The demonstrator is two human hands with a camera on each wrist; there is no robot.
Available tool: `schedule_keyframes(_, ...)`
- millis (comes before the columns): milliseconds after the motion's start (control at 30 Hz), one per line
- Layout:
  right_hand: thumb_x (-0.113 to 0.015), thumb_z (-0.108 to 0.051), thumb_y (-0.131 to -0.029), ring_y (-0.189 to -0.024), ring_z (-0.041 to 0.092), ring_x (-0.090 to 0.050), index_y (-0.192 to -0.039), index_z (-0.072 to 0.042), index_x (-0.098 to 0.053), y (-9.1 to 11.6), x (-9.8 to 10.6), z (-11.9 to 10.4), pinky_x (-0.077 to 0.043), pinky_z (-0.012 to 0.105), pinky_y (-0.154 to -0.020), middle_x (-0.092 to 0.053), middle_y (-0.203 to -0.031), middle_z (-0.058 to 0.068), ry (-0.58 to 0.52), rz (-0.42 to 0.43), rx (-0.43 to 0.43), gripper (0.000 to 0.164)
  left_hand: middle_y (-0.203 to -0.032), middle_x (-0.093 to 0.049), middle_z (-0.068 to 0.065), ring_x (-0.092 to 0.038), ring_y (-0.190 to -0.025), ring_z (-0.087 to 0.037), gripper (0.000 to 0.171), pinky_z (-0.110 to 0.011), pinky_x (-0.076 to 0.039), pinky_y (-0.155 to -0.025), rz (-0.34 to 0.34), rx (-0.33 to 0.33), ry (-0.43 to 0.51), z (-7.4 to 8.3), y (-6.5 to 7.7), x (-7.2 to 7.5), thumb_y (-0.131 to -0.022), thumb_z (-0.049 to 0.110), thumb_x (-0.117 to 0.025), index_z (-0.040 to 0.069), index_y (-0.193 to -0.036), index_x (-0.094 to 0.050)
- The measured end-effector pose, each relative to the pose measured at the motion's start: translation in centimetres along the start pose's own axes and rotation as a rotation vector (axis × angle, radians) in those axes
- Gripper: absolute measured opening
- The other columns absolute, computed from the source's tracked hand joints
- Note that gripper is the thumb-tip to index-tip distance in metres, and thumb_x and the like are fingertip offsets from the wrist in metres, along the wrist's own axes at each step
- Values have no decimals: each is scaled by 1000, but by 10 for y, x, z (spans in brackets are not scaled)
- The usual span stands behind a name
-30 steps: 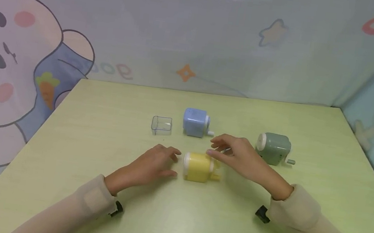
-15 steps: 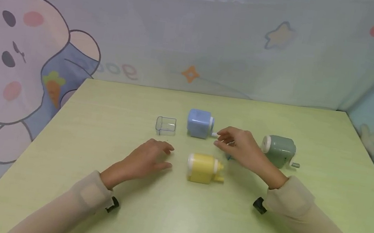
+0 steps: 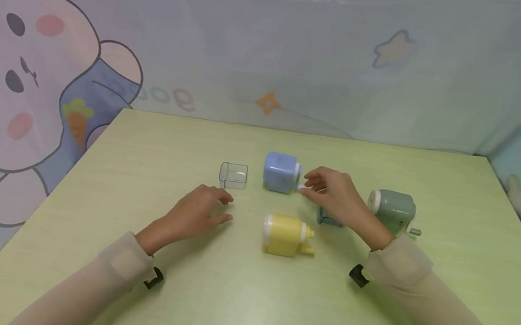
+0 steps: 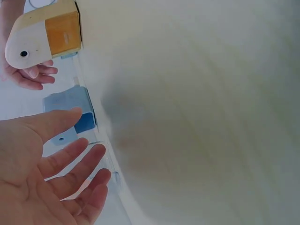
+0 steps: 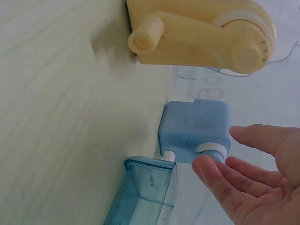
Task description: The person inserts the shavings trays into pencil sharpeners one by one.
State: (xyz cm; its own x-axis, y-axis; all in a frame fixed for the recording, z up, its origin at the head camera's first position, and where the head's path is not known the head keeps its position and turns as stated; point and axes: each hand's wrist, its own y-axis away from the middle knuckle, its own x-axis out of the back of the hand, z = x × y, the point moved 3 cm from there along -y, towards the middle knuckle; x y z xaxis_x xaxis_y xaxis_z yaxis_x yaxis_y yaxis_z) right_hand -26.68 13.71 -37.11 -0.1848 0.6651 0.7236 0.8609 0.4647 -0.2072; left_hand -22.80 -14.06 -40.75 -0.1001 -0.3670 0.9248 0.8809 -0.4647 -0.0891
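A blue hand-crank pencil sharpener (image 3: 280,173) stands at mid-table with its crank toward my right hand (image 3: 332,194). That hand hovers beside the crank end with bent, spread fingers and holds nothing; whether it touches the crank is unclear in the head view. Below it lies a teal see-through box (image 5: 145,192), like a shavings drawer, partly hidden by the hand. Nearer me is a yellow pencil sharpener (image 3: 282,236). My left hand (image 3: 192,211), fingers relaxed and parted, hovers left of it. Beyond the left hand sits a clear blue-edged box (image 3: 233,174).
A green pencil sharpener (image 3: 393,210) stands right of my right hand, its crank pointing right. The pale table (image 3: 222,305) ends at a cartoon-printed cloth (image 3: 236,44) behind, with more cloth on the sides.
My left hand has drawn back leftward from the yellow sharpener. My right hand has moved from above the yellow sharpener's crank to beside the blue one, and the teal box shows more.
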Motion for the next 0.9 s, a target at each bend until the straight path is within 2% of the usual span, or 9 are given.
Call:
schedule_keyframes(333,-68,-18,-83,-86,20,-58,-113,2,-53,-12,-4,7,-50,35,-71,-59,-104,16,-10,20,-59,40,-97,-63,1,-52,-94,-18,29,-34,-43,-81,25,67,-3,-13,0,0,-84,26,-66,8,-106,-63)
schedule_keyframes(600,-70,-20,-81,-90,25,-57,-119,1,-48,-23,-8,12,-50,36,-72,-56,-109,18,-12,25,-77,49,-93,-64,3,-54,-87,-18,28,-32,-46,-67,71,147,-51,-21,-1,4,-82,28,-68,11,-104,-65)
schedule_keyframes(733,-71,-21,-80,-92,26,-56,-121,1,-47,-28,-10,11,-49,36,-73,-54,-114,18,-13,25,-75,53,-91,-65,2,-54,-82,-19,34,-30,-46,-60,93,201,-55,-26,-4,5,-82,30,-68,8,-107,-61)
schedule_keyframes(900,-72,-22,-79,-92,26,-56,-124,2,-45,-33,-12,11,-49,37,-73,-54,-115,17,-17,27,-71,58,-91,-65,3,-54,-77,-18,50,-27,-44,-51,98,259,-54,-30,-10,8,-83,35,-66,5,-120,-50)
